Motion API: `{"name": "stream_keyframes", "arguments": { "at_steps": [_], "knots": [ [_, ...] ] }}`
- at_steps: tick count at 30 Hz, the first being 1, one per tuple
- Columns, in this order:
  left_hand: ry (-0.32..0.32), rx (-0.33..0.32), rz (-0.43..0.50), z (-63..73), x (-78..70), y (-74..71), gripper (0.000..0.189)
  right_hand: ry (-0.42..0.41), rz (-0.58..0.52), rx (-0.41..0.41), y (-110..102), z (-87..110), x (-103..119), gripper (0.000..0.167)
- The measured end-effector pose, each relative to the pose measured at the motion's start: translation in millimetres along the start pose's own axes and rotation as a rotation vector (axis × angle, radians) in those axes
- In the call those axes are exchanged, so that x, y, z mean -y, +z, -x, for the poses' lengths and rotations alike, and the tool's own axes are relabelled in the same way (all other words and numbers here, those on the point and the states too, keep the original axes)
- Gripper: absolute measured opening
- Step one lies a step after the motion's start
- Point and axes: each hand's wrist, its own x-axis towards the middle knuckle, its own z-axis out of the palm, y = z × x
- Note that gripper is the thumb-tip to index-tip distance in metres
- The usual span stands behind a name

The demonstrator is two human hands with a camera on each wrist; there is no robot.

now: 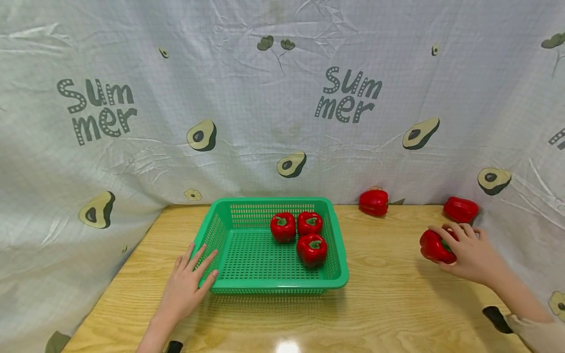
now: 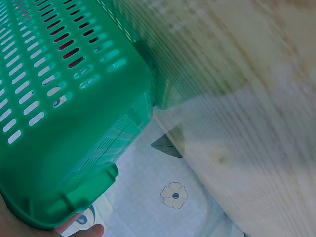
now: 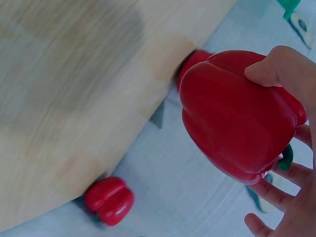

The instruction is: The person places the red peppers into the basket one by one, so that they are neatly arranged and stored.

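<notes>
My right hand (image 1: 465,250) grips a red bell pepper (image 1: 434,246) over the right part of the table, thumb on one side and fingers on the other. In the right wrist view this pepper (image 3: 242,116) fills the middle, its green stem toward the fingers. My left hand (image 1: 187,284) rests with spread fingers on the left rim of a green plastic basket (image 1: 273,284). Three red bell peppers stand stem up in the basket's right half, the nearest pepper (image 1: 312,251) by the right wall. In the left wrist view the basket's slotted wall (image 2: 74,108) shows close up.
Two more bell peppers lie at the table's back edge: one pepper (image 1: 373,203) right of the basket, another pepper (image 1: 461,210) in the far right corner. A pale printed cloth (image 1: 247,162) hangs behind the wooden table (image 1: 379,314).
</notes>
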Motion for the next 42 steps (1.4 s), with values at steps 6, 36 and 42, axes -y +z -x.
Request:
{"name": "stream_keyframes", "arguments": {
  "at_steps": [6,36,42],
  "knots": [
    [-0.001,0.004,0.0,-0.2,-0.1,-0.4,0.047,-0.04,-0.013,0.015,-4,-18.4,15,0.082],
    [-0.017,0.024,0.004,-0.9,0.3,-0.6,0.048,-0.364,-0.12,-0.057,-19,-113.7,87,0.076],
    [-0.019,0.025,0.001,-0.4,0.0,-0.3,0.048,-0.429,-0.128,-0.098,-21,-129.4,102,0.068]
  ]
}}
